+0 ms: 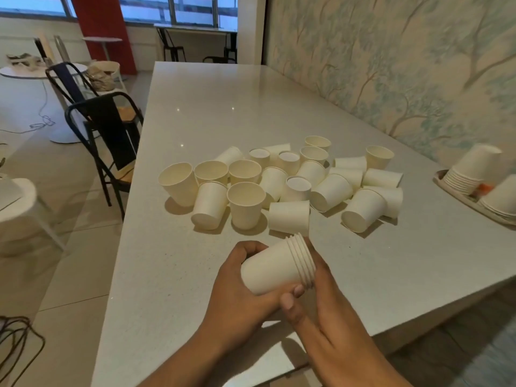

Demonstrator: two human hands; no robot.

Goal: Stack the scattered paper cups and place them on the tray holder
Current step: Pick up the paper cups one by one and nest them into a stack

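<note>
In the head view, a nested stack of paper cups (275, 268) lay on its side in the lower middle of the frame, held just above the white tabletop (209, 107). Its closed base pointed left and its ribbed rims pointed right. The left hand (237, 289) had a full grip on the base end, fingers curled over the top and palm underneath. The right hand (329, 311) gripped the rim end, with its thumb pressed against the lower side of the stack and its fingers reaching up behind the rims.

Above the hands, in the middle of the frame, the scattered cups (279, 185) sat in a loose cluster on the tabletop. Some were upright, some upside down and some on their sides, and many touched one another.

At the right edge, the tray holder (439, 178) rested on the tabletop, well apart from the cluster. It carried a tall tilted pile of stacked cups (469, 171) and a second pile (502, 201) partly cut off by the frame. Dark metal chairs (106, 127) stood at the left edge of the tabletop.
</note>
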